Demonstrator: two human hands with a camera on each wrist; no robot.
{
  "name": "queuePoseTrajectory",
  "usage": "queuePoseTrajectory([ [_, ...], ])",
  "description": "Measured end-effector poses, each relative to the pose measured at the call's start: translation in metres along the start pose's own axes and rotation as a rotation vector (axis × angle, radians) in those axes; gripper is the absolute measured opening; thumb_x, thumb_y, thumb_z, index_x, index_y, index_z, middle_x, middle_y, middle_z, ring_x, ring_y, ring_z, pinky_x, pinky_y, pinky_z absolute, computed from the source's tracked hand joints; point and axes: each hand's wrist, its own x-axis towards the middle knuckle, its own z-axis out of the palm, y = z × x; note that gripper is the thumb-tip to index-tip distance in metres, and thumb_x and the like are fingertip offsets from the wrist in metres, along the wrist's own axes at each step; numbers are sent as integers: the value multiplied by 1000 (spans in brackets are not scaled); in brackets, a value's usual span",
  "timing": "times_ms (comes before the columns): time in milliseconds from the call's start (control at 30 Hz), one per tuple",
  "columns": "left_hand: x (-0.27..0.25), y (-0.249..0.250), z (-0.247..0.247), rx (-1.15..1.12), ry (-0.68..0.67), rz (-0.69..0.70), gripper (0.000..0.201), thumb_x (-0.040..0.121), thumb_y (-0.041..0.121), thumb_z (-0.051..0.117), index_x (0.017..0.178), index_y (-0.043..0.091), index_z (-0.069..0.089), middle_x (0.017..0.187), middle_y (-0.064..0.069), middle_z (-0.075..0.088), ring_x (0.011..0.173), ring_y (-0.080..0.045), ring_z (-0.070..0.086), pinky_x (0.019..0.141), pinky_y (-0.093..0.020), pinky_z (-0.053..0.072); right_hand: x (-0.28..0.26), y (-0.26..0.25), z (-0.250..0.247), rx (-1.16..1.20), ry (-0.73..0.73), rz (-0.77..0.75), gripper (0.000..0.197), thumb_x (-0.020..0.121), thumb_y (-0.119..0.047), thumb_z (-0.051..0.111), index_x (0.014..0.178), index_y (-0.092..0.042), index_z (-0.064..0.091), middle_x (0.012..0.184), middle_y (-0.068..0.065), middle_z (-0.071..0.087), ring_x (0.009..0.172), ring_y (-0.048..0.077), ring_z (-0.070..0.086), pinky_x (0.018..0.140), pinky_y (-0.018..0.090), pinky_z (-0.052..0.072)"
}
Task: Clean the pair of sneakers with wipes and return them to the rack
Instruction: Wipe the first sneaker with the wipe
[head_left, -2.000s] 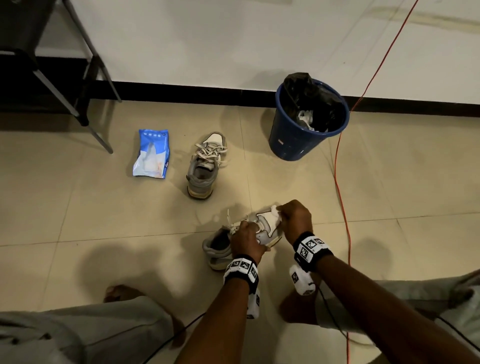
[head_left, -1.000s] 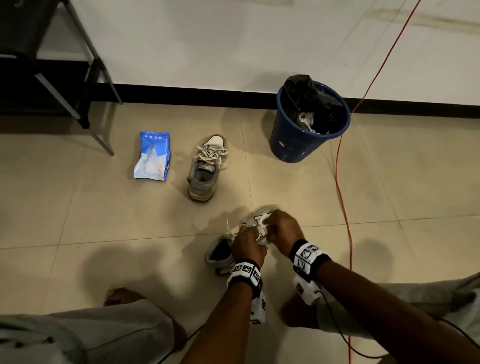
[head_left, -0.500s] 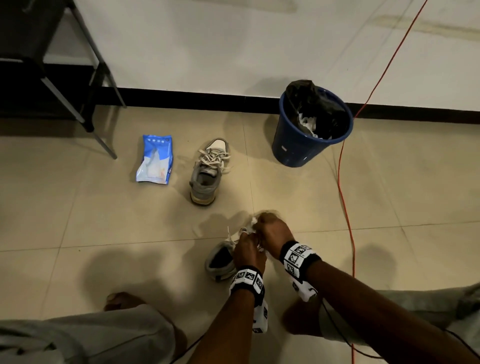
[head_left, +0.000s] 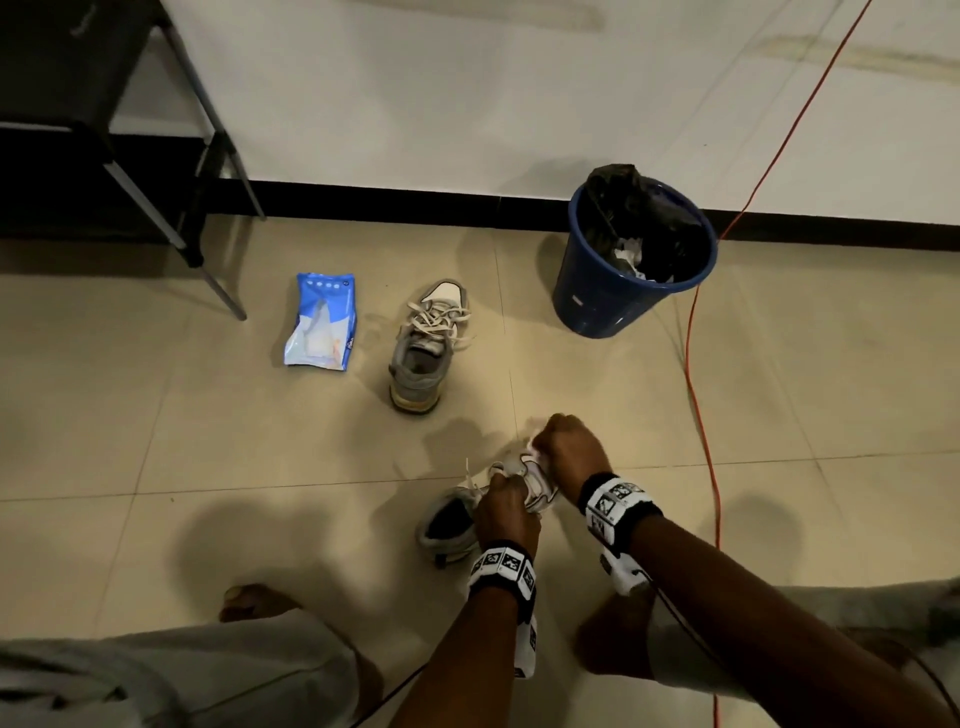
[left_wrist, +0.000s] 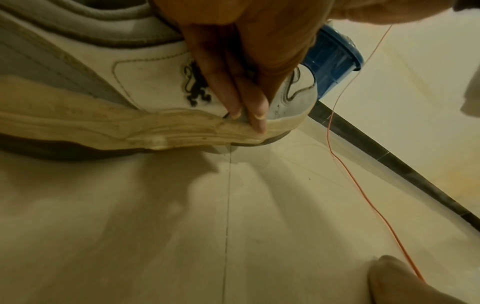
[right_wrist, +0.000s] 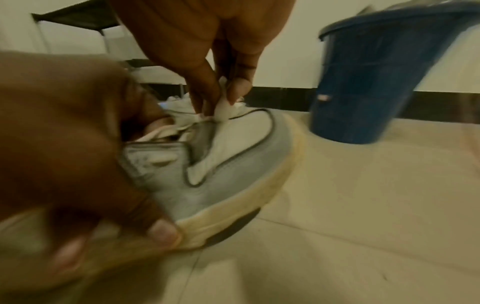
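Right wrist: wipe (right_wrist: 223, 107) in grip, on sneaker (right_wrist: 228, 156).

Dim, warm indoor light throughout. Soft overlapping shadows on the floor (head_left: 260, 415) — several sources overhead. Wrist views bend strongly at edges; right wrist view smeared by motion blur.

Wipes pack (head_left: 321, 323) lies left of the far sneaker (head_left: 427, 347); bin (head_left: 631, 260) stands right, by the wall.
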Motion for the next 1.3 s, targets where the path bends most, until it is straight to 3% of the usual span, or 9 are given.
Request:
queuePoseTrajectory([
  [67, 2, -4, -1, -2, 22, -3, 43, 72, 16, 80, 113, 13, 68, 141, -12, 52, 116, -33, 60, 96, -36, 49, 5, 25, -9, 132, 161, 243, 9, 73, -5, 67, 78, -6, 74, 79, 18, 61, 74, 36, 60, 62, 31, 42],
  [233, 10, -7, -22, 3, 14, 34, 56, 65, 36, 86, 115, 17, 68, 130, -6, 60, 117, -26, 58, 100, -31, 45, -22, 51, 2, 300, 247, 74, 17, 78, -1, 70, 90, -12, 75, 85, 9, 66, 77, 31, 65, 65, 30, 50],
  [333, 14, 0, -49, 17, 15, 49, 78, 55, 61, 85, 115, 16, 66, 129, -5, 59, 118, -25, 56, 99, -34, 44, -20, 63, -1, 569, 268, 225, 21, 79, -2, 73, 94, -17, 75, 91, 2, 69, 83, 20, 66, 70, 24, 50],
  [500, 20, 18, -96, 222, -71, 71, 123, 35, 92, 67, 133, 18, 53, 139, -5, 51, 129, -27, 47, 110, -48, 37, -11, 53, -19, 984, 332, 222, 27, 81, -1, 70, 89, -26, 75, 93, 2, 72, 87, 19, 67, 78, 45, 56],
  [600, 18, 28, -105, 205, -43, 79, 120, 34, 91, 69, 129, 19, 53, 135, -5, 51, 124, -27, 51, 101, -43, 45, -9, 49, -40, 1262, 436, 300, 29, 80, 0, 68, 86, -28, 74, 107, 5, 70, 102, 20, 65, 89, 39, 52],
  [700, 12, 39, -108, 215, -13, 114, 111, 38, 86, 72, 123, 17, 52, 127, -6, 53, 116, -27, 54, 93, -41, 49, -20, 33, -47, 1381, 458, 240, 14, 84, -8, 62, 96, -13, 68, 111, 5, 70, 104, 21, 64, 88, 37, 52],
  [900, -10, 55, -116, 279, 153, 85, 106, 41, 68, 79, 121, 14, 36, 124, -6, 42, 101, -31, 59, 76, -39, 48, -22, 19, -48, 1389, 496, 220, 13, 84, -14, 65, 96, -16, 71, 101, 10, 71, 96, 32, 65, 80, 45, 57],
  [1133, -35, 68, -110, 288, 251, 40, 69, 82, 50, 69, 131, 10, 44, 130, -8, 50, 107, -29, 63, 83, -41, 52, -20, -3, -60, 1263, 467, 130, 17, 89, -6, 61, 98, -18, 70, 100, 3, 70, 89, 28, 65, 64, 34, 58],
  [1300, -44, 58, -114, 179, 329, 46, 72, 70, 46, 84, 122, 14, 47, 123, -9, 52, 100, -30, 64, 74, -42, 56, -24, -7, -62, 1207, 488, 157, 16, 89, -8, 64, 101, -16, 71, 101, 0, 70, 87, 25, 65, 62, 34, 59],
])
